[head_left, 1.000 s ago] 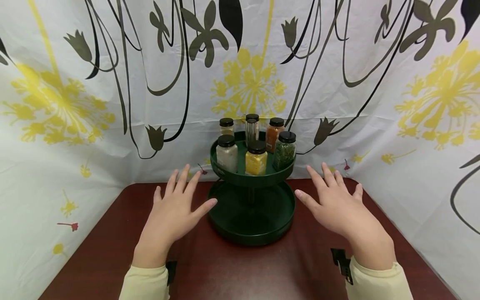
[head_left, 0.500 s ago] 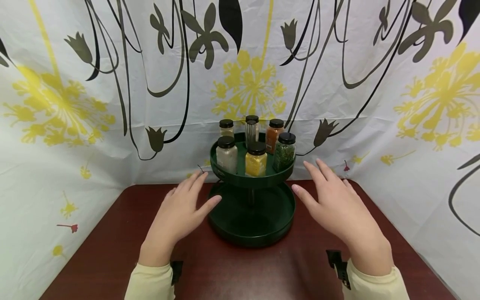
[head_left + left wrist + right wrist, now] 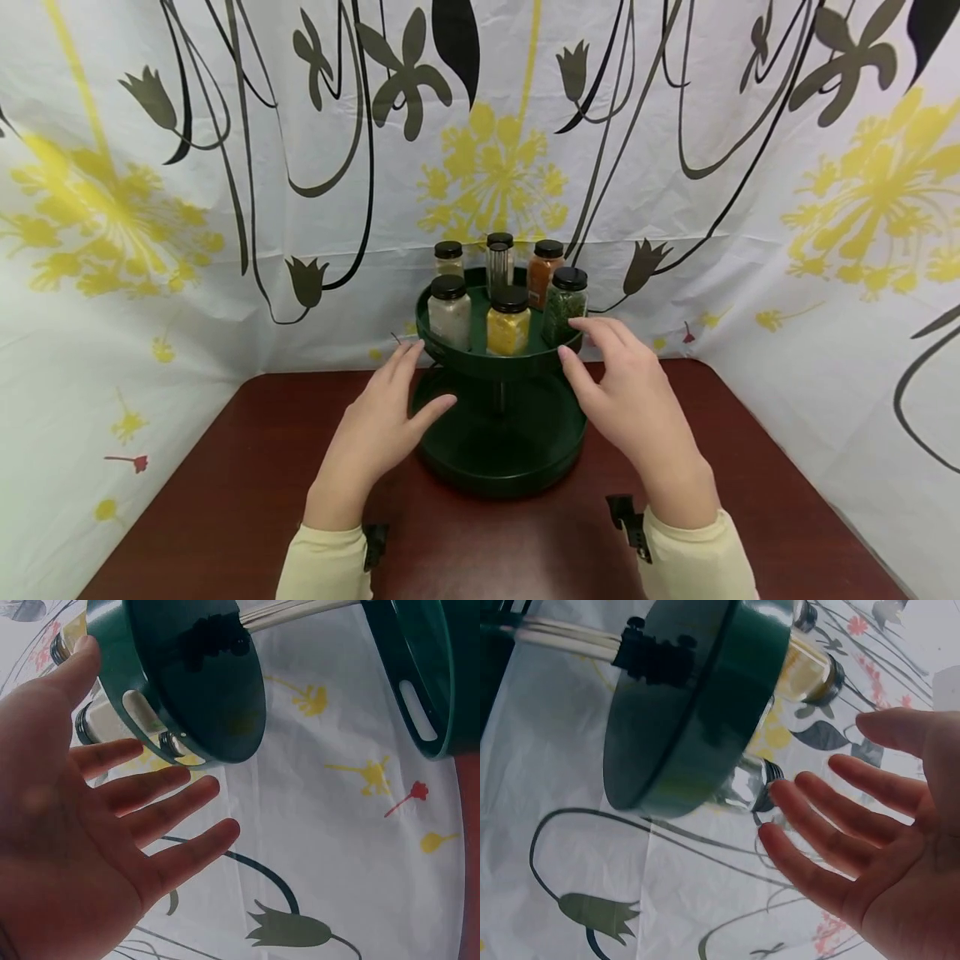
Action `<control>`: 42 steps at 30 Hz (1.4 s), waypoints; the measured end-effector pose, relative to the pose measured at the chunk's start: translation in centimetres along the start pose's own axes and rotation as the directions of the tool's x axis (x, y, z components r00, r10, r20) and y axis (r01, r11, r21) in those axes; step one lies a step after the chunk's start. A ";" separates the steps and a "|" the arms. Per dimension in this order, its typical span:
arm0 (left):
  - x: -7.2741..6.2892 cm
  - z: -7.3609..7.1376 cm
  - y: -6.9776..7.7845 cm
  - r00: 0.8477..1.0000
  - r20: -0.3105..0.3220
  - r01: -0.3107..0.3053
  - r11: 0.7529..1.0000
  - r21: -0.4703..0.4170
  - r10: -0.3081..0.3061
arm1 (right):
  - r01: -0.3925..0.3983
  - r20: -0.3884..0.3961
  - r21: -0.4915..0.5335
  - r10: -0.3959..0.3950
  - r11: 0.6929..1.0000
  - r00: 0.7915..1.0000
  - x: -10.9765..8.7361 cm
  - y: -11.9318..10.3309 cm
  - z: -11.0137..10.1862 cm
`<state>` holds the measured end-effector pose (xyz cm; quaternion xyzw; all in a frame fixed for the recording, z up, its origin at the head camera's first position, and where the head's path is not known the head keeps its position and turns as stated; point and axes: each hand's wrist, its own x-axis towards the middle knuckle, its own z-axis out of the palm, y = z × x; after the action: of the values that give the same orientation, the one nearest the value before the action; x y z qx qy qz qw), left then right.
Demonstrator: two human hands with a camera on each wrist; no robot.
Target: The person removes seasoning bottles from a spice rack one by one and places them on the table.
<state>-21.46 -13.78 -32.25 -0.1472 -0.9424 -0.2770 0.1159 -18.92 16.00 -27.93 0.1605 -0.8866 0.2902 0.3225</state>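
Observation:
A dark green two-tier rack (image 3: 491, 364) stands on the table with several black-lidded spice jars on its upper tray. At the front are a whitish jar (image 3: 450, 323), a yellow jar (image 3: 507, 333) and a green herb jar (image 3: 562, 315). My left hand (image 3: 378, 429), fingers spread, hovers by the rack's left side, below the whitish jar. On the right, my right hand (image 3: 633, 404) has its fingertips near the herb jar and the upper rim; whether they touch cannot be told. In both wrist views the palms hold nothing.
Behind the front jars stand an orange spice jar (image 3: 542, 279), a pale jar (image 3: 449, 260) and a clear jar (image 3: 501, 271). The lower tray (image 3: 498, 482) sits on the dark red table (image 3: 502, 542). A patterned cloth (image 3: 337, 208) hangs close behind and at both sides.
Both hands have moved inward toward the rack, the right one farther, up to the herb jar. Their widely spread fingers have drawn closer together. The rack and jars stay in place.

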 end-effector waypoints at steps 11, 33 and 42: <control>0.1 0.9 0.6 1.000 0.022 -0.013 0.999 -0.049 0.014 | 0.086 0.041 0.023 -0.087 0.996 0.995 2.8 -1.4 1.4; 1.3 2.0 0.3 0.999 -0.005 -0.047 0.996 -0.070 0.046 | 0.164 0.086 0.068 -0.170 0.984 0.982 5.4 -2.7 4.8; 1.7 2.0 0.2 0.999 0.026 -0.042 0.996 -0.076 0.044 | 0.294 -0.132 0.151 -0.276 0.944 0.952 5.3 -2.5 3.7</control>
<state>-23.20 -12.16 -33.25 -0.1758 -0.9293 -0.3079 0.1030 -23.46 11.25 -25.72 0.2978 -0.8071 0.3231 0.3943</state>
